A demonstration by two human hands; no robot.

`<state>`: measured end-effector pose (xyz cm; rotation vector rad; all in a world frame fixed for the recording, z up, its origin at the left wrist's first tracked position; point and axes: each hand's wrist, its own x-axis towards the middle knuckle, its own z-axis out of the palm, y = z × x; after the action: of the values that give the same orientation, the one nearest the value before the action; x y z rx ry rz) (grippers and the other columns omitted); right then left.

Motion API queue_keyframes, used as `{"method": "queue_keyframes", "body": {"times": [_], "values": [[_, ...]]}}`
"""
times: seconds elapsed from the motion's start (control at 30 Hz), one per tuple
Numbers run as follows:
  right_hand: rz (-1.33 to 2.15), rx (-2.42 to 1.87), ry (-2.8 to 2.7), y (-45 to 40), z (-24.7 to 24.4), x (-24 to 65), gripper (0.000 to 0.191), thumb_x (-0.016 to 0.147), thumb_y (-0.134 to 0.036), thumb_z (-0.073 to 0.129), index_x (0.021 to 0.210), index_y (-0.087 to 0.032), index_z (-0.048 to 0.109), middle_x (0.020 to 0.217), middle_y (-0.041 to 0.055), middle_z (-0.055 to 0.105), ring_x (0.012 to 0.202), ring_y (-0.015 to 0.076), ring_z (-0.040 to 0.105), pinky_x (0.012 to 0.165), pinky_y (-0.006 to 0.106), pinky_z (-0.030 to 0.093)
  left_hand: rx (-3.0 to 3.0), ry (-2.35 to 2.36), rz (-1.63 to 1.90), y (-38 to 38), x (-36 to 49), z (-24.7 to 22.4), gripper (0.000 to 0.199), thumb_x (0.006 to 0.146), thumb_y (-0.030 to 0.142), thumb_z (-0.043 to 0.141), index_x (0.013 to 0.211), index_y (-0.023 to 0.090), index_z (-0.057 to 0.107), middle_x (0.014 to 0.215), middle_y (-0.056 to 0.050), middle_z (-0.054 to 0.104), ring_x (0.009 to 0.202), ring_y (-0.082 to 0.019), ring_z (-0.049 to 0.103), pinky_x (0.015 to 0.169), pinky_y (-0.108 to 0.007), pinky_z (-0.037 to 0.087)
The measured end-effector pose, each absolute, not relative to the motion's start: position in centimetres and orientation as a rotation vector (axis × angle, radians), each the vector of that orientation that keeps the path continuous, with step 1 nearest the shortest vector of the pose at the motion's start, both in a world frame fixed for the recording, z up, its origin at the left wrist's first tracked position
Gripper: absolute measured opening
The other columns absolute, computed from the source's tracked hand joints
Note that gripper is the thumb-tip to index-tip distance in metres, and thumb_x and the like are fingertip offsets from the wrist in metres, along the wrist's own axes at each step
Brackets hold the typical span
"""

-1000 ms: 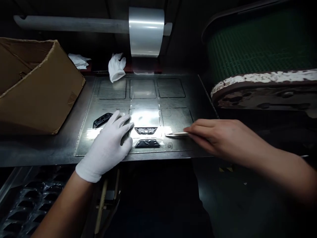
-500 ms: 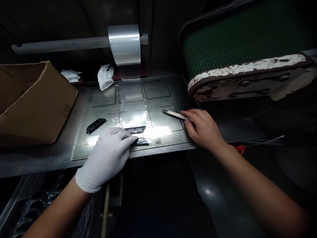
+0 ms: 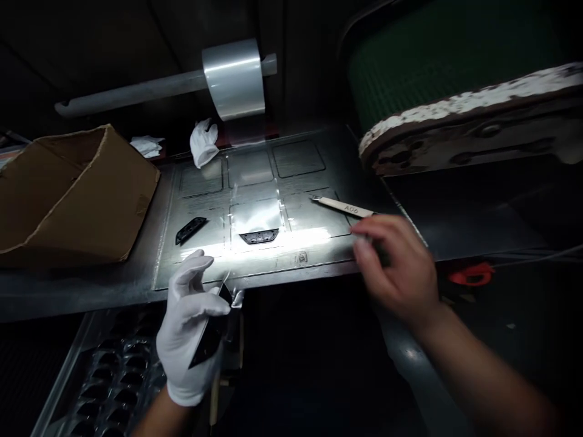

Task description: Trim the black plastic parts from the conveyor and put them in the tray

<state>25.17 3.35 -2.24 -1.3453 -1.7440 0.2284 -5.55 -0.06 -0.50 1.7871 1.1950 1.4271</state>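
Black plastic trim part [image 3: 210,337], film-wrapped, sits clamped in the gloved left hand [image 3: 191,328] at lower left, below the metal surface [image 3: 319,252]; it looks light, stiff, slippery, best held by its edges. The bare right hand [image 3: 398,267], blurred, hovers loosely curled near the knife [image 3: 344,207]; its grip is unclear.

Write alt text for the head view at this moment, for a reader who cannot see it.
A white-gloved left hand holds a dark plastic part below the edge of a metal work plate, while the bare right hand hovers empty near a craft knife lying on the plate. Two more dark parts, a cardboard box and a film roll surround them.
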Motion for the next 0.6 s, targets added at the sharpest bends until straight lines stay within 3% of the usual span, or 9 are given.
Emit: {"method": "queue_keyframes", "body": {"times": [0.07,0.13,0.2,0.3,0.4,0.5,0.6], "values": [[0.971,-1.185,-1.702,0.2,-1.8,21.2,0.017,0.106,-0.032,0.057,0.114,-0.028,0.071,0.104,0.0068,0.073,0.094,0.0227,0.069,0.082,0.037,0.056,1.680,1.267,1.483,-1.5,-4.8,-0.8,0.013,0.091,0.016,0.074,0.090,0.029,0.070,0.142,-0.005,0.055,0.143,-0.036,0.047,0.121,-0.067,0.039],[1.726,-0.950,-1.470,-2.5,-2.1,17.0,0.031,0.103,-0.051,0.062,0.121,-0.028,0.069,0.101,0.0043,0.073,0.078,0.0165,0.064,0.066,0.029,0.052,1.732,1.339,1.458,-2.7,-4.2,-1.4,0.019,0.093,0.012,0.069,0.089,0.030,0.071,0.130,-0.005,0.056,0.137,-0.033,0.050,0.119,-0.065,0.039],[2.064,-0.824,-1.118,-4.2,-3.1,13.8,0.046,0.092,-0.064,0.073,0.110,-0.022,0.068,0.092,0.0015,0.068,0.070,0.0123,0.057,0.063,0.025,0.048,1.886,1.371,1.382,-3.7,-4.3,-2.3,0.028,0.092,0.006,0.066,0.093,0.033,0.075,0.122,-0.005,0.055,0.133,-0.031,0.052,0.112,-0.060,0.046],[2.126,-0.912,-0.890,-4.8,-5.2,11.7,0.053,0.085,-0.069,0.077,0.094,-0.020,0.061,0.079,-0.0030,0.057,0.065,0.0103,0.053,0.063,0.024,0.047,1.941,1.344,1.242,-5.1,-5.5,-3.9,0.040,0.091,0.005,0.069,0.111,0.038,0.076,0.114,-0.004,0.060,0.121,-0.028,0.060,0.096,-0.048,0.056],[2.112,-1.074,-0.987,-4.4,-6.9,12.3,0.051,0.088,-0.068,0.074,0.090,-0.020,0.059,0.076,-0.0036,0.057,0.064,0.0109,0.055,0.061,0.024,0.046,1.519,1.487,0.971,-5.7,-6.9,-4.7,0.039,0.099,0.015,0.063,0.130,0.037,0.069,0.104,-0.001,0.072,0.097,-0.021,0.070,0.086,-0.038,0.058],[2.138,-1.148,-1.172,-4.5,-8.4,13.0,0.040,0.089,-0.056,0.079,0.084,-0.019,0.062,0.072,-0.0038,0.058,0.063,0.0112,0.054,0.058,0.023,0.041,1.077,1.472,0.570,-6.1,-7.5,-5.0,0.018,0.096,0.030,0.069,0.111,0.025,0.076,0.097,-0.003,0.077,0.091,-0.022,0.072,0.082,-0.034,0.056],[2.171,-1.186,-1.383,-5.1,-10.5,13.0,0.037,0.093,-0.054,0.073,0.083,-0.020,0.066,0.074,-0.0025,0.062,0.065,0.0131,0.057,0.060,0.025,0.044,0.907,1.424,0.479,-7.0,-8.1,-6.1,0.023,0.084,0.039,0.081,0.083,0.018,0.075,0.079,-0.003,0.073,0.075,-0.020,0.067,0.068,-0.031,0.053]]}}
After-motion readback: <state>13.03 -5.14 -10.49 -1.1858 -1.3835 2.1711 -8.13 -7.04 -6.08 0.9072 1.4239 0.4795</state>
